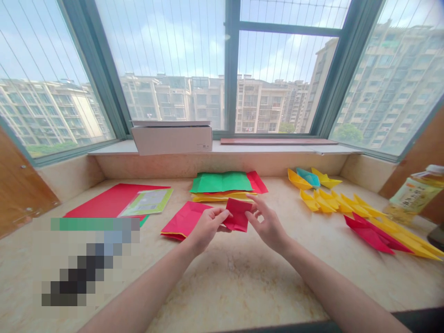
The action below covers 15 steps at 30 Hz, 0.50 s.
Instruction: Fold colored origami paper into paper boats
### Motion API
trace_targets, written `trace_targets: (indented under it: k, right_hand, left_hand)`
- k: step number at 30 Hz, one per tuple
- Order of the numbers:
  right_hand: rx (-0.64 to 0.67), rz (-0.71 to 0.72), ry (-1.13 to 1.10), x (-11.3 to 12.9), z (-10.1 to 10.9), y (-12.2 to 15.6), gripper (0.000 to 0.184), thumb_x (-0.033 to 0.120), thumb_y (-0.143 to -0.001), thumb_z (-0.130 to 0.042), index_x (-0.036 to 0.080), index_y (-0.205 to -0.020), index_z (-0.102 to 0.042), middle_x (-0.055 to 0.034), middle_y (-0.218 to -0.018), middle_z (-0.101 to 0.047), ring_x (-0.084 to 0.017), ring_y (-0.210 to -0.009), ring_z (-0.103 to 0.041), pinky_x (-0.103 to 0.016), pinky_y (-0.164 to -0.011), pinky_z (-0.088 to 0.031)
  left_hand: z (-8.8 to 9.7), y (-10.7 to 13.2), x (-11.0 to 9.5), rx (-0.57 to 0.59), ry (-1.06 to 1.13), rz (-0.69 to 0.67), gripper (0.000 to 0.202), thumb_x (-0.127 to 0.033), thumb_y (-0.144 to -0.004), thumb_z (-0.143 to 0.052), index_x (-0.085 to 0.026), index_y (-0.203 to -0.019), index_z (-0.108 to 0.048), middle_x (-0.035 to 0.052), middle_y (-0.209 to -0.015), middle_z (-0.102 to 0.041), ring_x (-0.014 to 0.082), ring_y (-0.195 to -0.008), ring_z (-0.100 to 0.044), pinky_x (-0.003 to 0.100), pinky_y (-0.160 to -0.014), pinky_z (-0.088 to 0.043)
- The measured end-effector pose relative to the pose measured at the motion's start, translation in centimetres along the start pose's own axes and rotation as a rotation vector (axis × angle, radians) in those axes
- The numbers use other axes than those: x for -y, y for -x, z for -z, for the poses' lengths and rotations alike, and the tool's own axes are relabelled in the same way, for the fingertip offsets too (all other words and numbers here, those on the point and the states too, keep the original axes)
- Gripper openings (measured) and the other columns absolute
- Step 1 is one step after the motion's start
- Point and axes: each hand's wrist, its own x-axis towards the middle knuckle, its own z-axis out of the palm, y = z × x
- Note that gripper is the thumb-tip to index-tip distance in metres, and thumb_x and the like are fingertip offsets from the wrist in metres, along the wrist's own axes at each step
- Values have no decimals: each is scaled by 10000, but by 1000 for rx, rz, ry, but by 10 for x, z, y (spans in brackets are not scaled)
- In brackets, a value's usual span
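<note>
Both hands are pinching a small folded red paper (pixel 238 213), held up just above the bench (pixel 243 277) in the middle. The left hand (pixel 207 227) grips its left edge and the right hand (pixel 268 225) grips the right edge. For a clean fold I'd line the edges up first, keep both thumbs by the crease, then press flat. The paper boats (pixel 322 199) sit well apart on the right.

The red paper (pixel 238 214) was folded into a small, roughly square piece. It was held just above the counter (pixel 243 282), pinched at either side between the left hand (pixel 207 227) and the right hand (pixel 268 226).
</note>
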Motion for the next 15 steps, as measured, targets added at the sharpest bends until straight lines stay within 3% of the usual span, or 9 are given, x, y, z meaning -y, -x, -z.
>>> trace_targets:
  k: [3,6,11,15]
  right_hand:
    - [44,96,12,2,2,0,324,228,-929,-520,261,-1232,-629,-63,-1082,-711,-181,-825,-645,-326,-733,-541]
    - [73,151,21,6,4,-1,306,225,-943,-510,261,-1210,-656,-71,-1095,-713,-205,-915,-649,-339,-764,-539]
    - [56,137,64,4,4,-3,313,228,-934,-528,239,-1216,-663,-76,-1031,-723,-201,-843,-646,-344,-735,-543]
    - [118,98,53,1,4,-2,379,244,-912,-574,226,-1288,-620,-92,-1094,-699,-198,-842,-633,-328,-689,-544]
  left_hand:
    - [1,0,0,44,-7,7,335,-435,-811,-689,-116,-909,-710,101,-849,-726,189,-735,-660,280,-638,-518]
    - [2,2,-1,87,-32,25,331,-440,-819,-678,-113,-868,-699,93,-803,-711,186,-690,-662,288,-635,-523]
    - [1,3,-2,94,-76,6,309,-424,-842,-650,-119,-807,-681,67,-747,-677,177,-663,-644,272,-577,-521]
    - [3,3,-2,89,-90,-23,305,-410,-853,-637,-115,-781,-672,59,-715,-661,156,-617,-619,246,-531,-500]
